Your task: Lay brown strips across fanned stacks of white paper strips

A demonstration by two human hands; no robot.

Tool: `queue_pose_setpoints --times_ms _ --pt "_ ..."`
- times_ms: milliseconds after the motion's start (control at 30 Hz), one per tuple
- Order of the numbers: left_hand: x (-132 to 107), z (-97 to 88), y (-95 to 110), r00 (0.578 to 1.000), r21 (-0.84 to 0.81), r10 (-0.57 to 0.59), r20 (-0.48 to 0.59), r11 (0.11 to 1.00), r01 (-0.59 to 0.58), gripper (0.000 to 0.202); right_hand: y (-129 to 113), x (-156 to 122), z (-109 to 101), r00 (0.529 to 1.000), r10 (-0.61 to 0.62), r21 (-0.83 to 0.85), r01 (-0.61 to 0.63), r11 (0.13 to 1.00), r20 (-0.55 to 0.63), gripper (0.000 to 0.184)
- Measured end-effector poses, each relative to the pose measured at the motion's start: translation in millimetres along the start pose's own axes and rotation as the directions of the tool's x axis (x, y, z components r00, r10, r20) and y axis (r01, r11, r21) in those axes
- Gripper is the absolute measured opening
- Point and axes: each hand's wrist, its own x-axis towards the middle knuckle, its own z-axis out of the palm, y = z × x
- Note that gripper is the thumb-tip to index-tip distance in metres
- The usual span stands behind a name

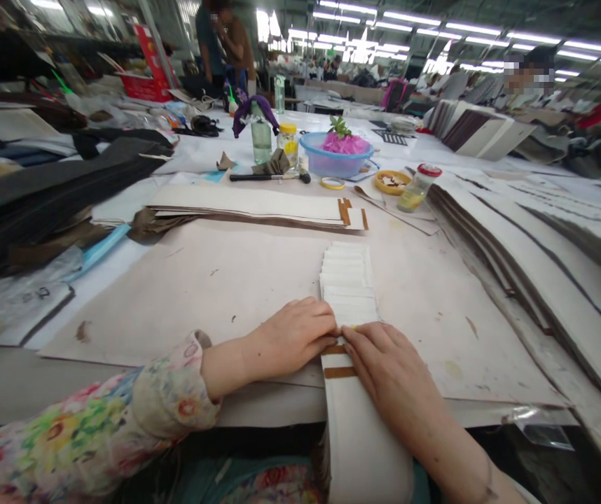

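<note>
Long white strips hang over the front edge of the table toward my lap, with brown bands across their upper ends. Farther up, a row of overlapping white ends lies fanned out on the table. My left hand comes in from the left, its fingers closed on the left edge of the top strip near the brown bands. From the right, my right hand lies along the other edge, thumb and fingertips pinched on the same strip. The fingertips of both hands almost meet, partly hiding the fold there.
Beyond lies another stack of white strips with brown ends. Behind it stand a brush, a blue basin, a red-lidded jar and a yellow lid of glue. Layered sheets cover the right; dark fabric the left.
</note>
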Motion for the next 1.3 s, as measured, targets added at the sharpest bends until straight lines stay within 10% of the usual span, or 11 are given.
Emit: queue_pose_setpoints --times_ms 600,867,1300 --pt "-32 7.2 -19 0.996 -0.078 0.086 -0.017 0.993 -0.087 0.033 1 -3 1 0.994 -0.009 0.042 0.014 0.999 -0.110 0.028" --pt "-8 -1.8 -19 0.940 -0.333 -0.320 -0.122 0.905 0.265 0.020 -2 -3 1 0.981 -0.014 -0.007 0.012 1.000 -0.194 0.030" --pt "17 0.9 -9 0.921 -0.339 -0.389 0.007 0.866 0.368 0.015 -7 -6 2 0.972 0.033 -0.002 -0.034 0.999 -0.233 0.027"
